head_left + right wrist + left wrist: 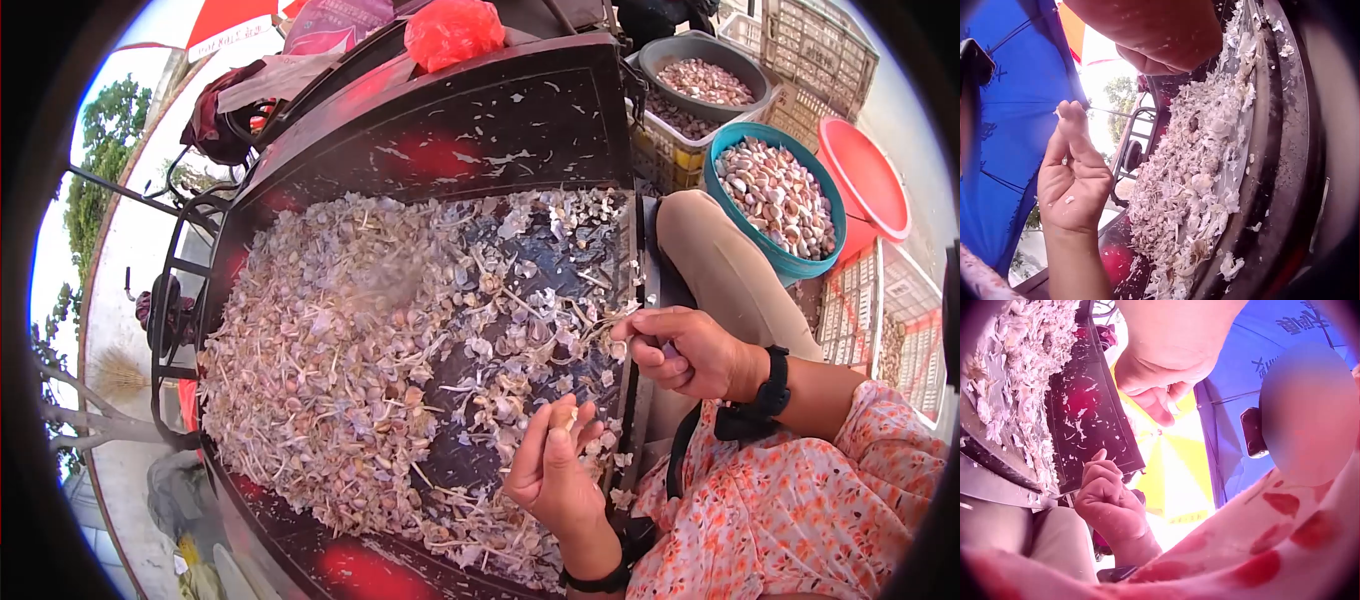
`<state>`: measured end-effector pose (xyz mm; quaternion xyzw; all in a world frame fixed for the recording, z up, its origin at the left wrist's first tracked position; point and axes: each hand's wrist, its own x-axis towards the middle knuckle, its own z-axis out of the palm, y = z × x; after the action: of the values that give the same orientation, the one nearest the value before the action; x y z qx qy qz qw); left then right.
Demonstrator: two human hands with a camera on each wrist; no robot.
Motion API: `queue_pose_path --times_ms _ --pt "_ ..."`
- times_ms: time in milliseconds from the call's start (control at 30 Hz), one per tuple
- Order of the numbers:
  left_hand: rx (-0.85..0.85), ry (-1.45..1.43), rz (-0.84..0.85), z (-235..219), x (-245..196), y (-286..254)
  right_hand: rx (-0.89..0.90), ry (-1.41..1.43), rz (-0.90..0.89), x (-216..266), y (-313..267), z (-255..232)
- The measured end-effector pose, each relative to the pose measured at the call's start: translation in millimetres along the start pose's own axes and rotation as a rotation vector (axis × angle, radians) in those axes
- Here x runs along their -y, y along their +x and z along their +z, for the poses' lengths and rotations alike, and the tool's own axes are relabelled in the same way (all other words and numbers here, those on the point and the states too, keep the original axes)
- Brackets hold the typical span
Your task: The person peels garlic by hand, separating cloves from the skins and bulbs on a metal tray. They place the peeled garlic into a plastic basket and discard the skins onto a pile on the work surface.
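Observation:
My left hand (560, 480) is raised over the near edge of the cart bed, pinching a pale garlic clove (567, 418) between thumb and fingertips. In the right wrist view the same hand (1075, 181) shows its palm, with a small flake of skin on it. My right hand (690, 350) is a little farther right, by the bed's rim, its fingers curled round a purplish garlic clove (669, 350) that is mostly hidden. Below and beyond both hands spreads a heap of garlic skins (330, 340), mixed with dry stalks and loose cloves.
A teal tub (720, 190) of garlic cloves stands beyond my knee (700, 230). Near it are a grey basin (655, 55), a red bucket (890, 190) and plastic crates (850, 300). A red plastic bag (455, 35) sits above the cart's dark side wall (560, 90).

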<state>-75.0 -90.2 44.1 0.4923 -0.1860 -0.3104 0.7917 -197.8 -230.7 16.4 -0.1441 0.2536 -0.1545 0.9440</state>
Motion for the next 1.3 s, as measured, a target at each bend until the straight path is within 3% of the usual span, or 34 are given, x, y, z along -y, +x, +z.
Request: queue_pose_path --times_ms 200,267,333,400,467,533,600,633,667,700,733,800,867,933,1000,1067,1133,1267,1300 --pt "-0.317 0.163 0.023 -46 -7 34 -0.042 -0.103 -0.038 12 8 2" --pt "-0.314 0.187 0.062 -60 -10 40 -0.157 -0.184 -0.270 37 -2 -9" --pt "-0.347 0.216 0.079 -67 -13 44 -0.370 -0.450 -0.507 78 -22 -43" --pt "-0.295 0.264 0.065 -57 -10 40 -0.419 -1.122 -0.859 122 -35 -95" --pt "-0.216 0.307 0.053 -39 -9 32 -0.503 -1.227 -0.964 132 -58 -99" --pt "-0.075 0.339 0.075 -21 2 23 -0.349 -1.224 -0.770 88 -55 -44" --pt "0.124 0.490 0.140 -8 11 19 -0.139 -0.924 -0.463 46 -40 -5" --pt "0.264 0.773 0.215 -2 4 21 -0.059 -0.758 -0.324 26 -29 8" --pt "0.360 0.940 0.478 0 7 27 0.018 -0.486 -0.182 9 -14 14" --pt "0.296 0.980 0.454 -3 6 33 0.115 -0.282 -0.043 -4 1 14" --pt "0.231 1.021 0.428 -9 3 42 0.103 -0.116 0.088 -17 14 14" --pt "-0.094 1.268 0.226 -33 -15 71 0.189 0.047 0.208 -31 27 20" --pt "-0.189 1.704 0.275 -93 -16 120 0.154 -0.029 0.185 -32 24 32" --pt "-0.295 1.892 0.242 -127 -17 150 0.107 -0.104 0.155 -28 21 33" --pt "-0.247 1.927 0.186 -179 1 184 0.137 -0.150 0.128 -24 19 29" --pt "-0.199 1.968 0.133 -168 -6 189 0.127 -0.160 0.117 -22 19 26" --pt "-0.140 1.783 -0.150 -160 -12 188 0.116 -0.162 0.111 -23 21 24" --pt "0.009 1.702 -0.082 -169 -1 179 0.093 -0.221 0.092 -29 28 23" --pt "0.007 1.558 -0.095 -153 -4 169 0.098 -0.266 0.079 -29 30 22"
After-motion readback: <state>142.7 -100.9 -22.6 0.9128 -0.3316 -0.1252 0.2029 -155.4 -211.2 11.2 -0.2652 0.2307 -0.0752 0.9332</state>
